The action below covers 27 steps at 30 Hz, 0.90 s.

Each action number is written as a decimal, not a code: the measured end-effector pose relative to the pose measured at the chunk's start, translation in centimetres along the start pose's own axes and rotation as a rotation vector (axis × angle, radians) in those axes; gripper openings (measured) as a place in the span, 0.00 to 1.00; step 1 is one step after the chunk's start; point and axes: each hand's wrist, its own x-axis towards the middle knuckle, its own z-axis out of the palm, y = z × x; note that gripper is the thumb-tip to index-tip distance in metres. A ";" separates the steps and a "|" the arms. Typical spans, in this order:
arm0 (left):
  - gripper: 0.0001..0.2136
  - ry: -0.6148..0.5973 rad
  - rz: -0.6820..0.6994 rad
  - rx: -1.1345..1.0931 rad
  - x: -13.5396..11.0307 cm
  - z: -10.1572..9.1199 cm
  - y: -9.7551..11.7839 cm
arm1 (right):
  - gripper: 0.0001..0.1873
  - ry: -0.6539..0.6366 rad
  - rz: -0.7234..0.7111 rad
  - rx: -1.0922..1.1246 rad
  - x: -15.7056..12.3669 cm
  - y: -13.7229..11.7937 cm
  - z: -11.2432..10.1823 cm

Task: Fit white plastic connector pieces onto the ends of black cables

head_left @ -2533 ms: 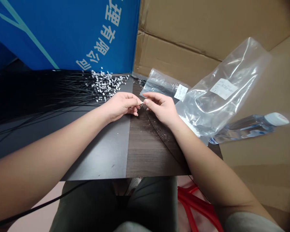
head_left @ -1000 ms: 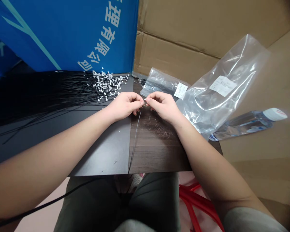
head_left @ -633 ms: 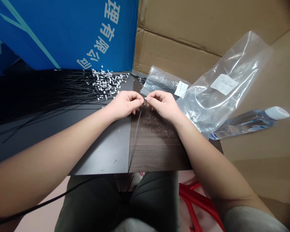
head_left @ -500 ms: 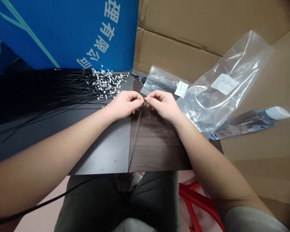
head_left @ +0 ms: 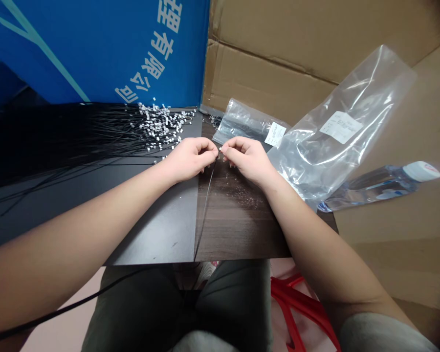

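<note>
My left hand (head_left: pixel 187 159) and my right hand (head_left: pixel 246 159) meet fingertip to fingertip above the dark table (head_left: pixel 161 230). Both are pinched on the top end of a thin black wire (head_left: pixel 204 210) that hangs down toward my lap. Something tiny and pale sits between the fingertips, too small to name. To the left lies a wide bundle of black wires (head_left: pixel 58 142) whose ends carry small white connectors (head_left: pixel 161 128).
A blue printed board (head_left: pixel 95 49) and cardboard walls (head_left: pixel 278 44) close off the back. Right of my hands lie a small clear bag (head_left: pixel 242 124), a large clear bag (head_left: pixel 337 132) and a water bottle (head_left: pixel 381 188) on its side. A red stool frame (head_left: pixel 297 308) shows below.
Since the earliest frame the black wire has come to hang straight down from my fingertips. In the last second both hands have stayed pinched together, almost still.
</note>
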 end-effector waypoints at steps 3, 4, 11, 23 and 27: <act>0.07 0.023 0.016 0.049 0.0 0.0 -0.2 | 0.06 -0.005 -0.006 0.002 0.0 0.0 0.1; 0.07 0.031 0.025 0.074 0.0 0.0 -0.2 | 0.06 -0.006 -0.003 0.003 0.0 0.0 0.1; 0.08 0.100 0.090 0.199 -0.1 0.2 -0.1 | 0.07 -0.008 0.016 0.024 -0.1 0.0 0.2; 0.08 0.103 0.158 0.255 -0.1 0.2 -0.1 | 0.07 -0.026 -0.040 -0.022 0.0 0.3 0.2; 0.08 0.107 0.146 0.271 -0.3 0.2 0.2 | 0.07 -0.021 -0.051 -0.063 -0.1 0.2 0.0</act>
